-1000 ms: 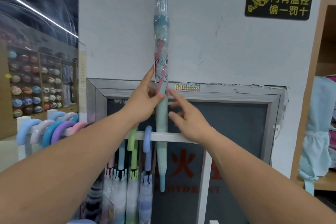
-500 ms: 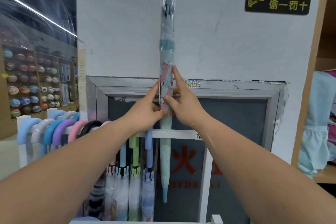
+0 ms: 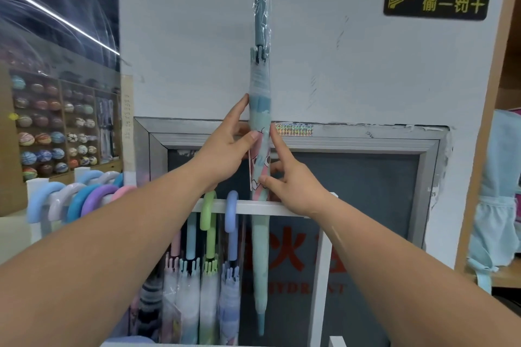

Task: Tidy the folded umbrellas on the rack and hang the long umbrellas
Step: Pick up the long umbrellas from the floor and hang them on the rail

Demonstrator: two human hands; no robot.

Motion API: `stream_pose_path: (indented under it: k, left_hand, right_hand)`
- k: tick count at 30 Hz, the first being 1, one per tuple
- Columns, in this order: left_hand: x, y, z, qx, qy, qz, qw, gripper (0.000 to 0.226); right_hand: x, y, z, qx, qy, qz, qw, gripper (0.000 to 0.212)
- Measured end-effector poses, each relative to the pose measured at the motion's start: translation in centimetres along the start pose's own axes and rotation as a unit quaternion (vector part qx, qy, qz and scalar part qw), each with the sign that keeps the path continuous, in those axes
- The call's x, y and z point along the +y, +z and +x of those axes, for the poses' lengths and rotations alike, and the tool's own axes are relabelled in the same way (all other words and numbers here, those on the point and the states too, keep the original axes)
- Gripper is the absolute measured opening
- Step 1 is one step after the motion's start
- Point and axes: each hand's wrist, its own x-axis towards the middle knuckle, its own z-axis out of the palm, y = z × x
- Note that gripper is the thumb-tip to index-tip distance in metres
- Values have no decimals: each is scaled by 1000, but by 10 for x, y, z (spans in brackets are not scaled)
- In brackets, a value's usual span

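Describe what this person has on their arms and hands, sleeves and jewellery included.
Both arms are bare: no sleeve shows on the left forearm or the right forearm as far as the picture reaches. The left hand and right hand wear no gloves, and no watch, bracelet or ring is visible.
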Motion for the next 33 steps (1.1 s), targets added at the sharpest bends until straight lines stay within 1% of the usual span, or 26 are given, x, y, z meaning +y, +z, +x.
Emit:
stream_pose_path:
  k: [3,5,7,10,12,14,17,21,22,24,26,27,29,33]
  left_hand:
    - [-5,3,-2,-1,-8,19,1000,74]
    - [-9,4,-5,1,-12,19,1000,78]
    - [-12,4,-6,-6,-18,21,1000,83]
    - [-18,7,-10,-46,-18,36,998,88]
    - [-20,10,-13,-55,-19,42,997,89]
    - [-21,11,-14,-47,-24,60,997,91]
    - [-21,9,-16,-32,-29,93,995,93]
    - [-23,6,-19,-67,-43,129,989,98]
    - [-23,5,-20,-72,-48,143,986,95]
    - [-24,2,-21,-66,-54,168,982,82]
    - [-23,-1,-20,-37,-46,158,986,64]
    - [-23,-3,-19,-21,-43,138,989,58]
    - [-21,-6,-15,6,-37,103,994,54]
    - [-13,-6,-7,29,-12,104,994,55]
  right_hand:
    - [2,-1,-2,-18,3,-24,1000,87]
    - [6,0,-2,-15,5,-23,1000,82]
    - [8,0,1,27,-8,-7,1000,74]
    - [1,-6,12,95,-18,45,994,65]
    - [-7,-10,18,132,-23,44,990,64]
    - [-13,-12,22,146,-20,33,989,66]
    - [-15,-11,28,128,-7,42,991,75]
    - [-8,-6,32,115,-4,34,993,89]
    - [-6,-4,30,108,-3,31,994,91]
    - [0,-2,25,89,3,40,995,96]
    - [6,0,18,66,9,42,997,100]
    - [8,1,14,52,10,34,998,102]
    - [9,4,7,24,14,16,1000,105]
    - [11,7,3,-7,26,-11,1000,105]
